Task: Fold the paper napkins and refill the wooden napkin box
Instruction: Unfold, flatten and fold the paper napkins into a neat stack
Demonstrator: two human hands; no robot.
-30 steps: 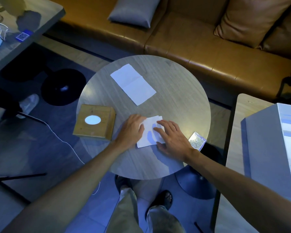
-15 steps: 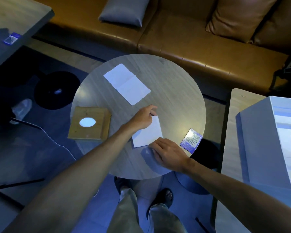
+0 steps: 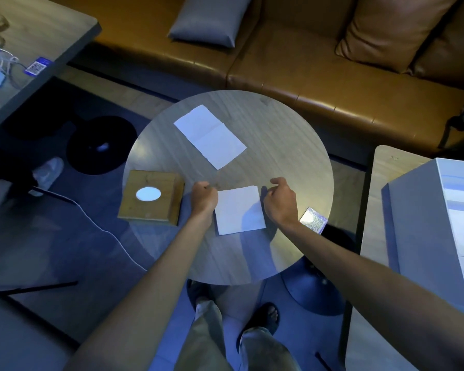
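Observation:
A folded white napkin (image 3: 239, 210) lies flat on the near part of the round table (image 3: 279, 145). My left hand (image 3: 204, 198) rests at its left edge and my right hand (image 3: 280, 200) at its right edge. Both have their fingers curled in beside the far corners, and neither clearly grips the paper. The wooden napkin box (image 3: 134, 207), with an oval opening in its lid, stands at the table's left edge, just left of my left hand. A longer, half-open white napkin (image 3: 209, 136) lies on the far side of the table.
A small QR-code card (image 3: 313, 220) lies near the table's right edge, beside my right wrist. A brown sofa (image 3: 319, 76) with cushions runs behind the table. A white cabinet (image 3: 434, 223) stands at the right, and another table (image 3: 38, 30) with cables is at the far left.
Both hands have come off the top of the folded napkin and now sit at its two sides. The napkin has turned squarer to me and lies flat.

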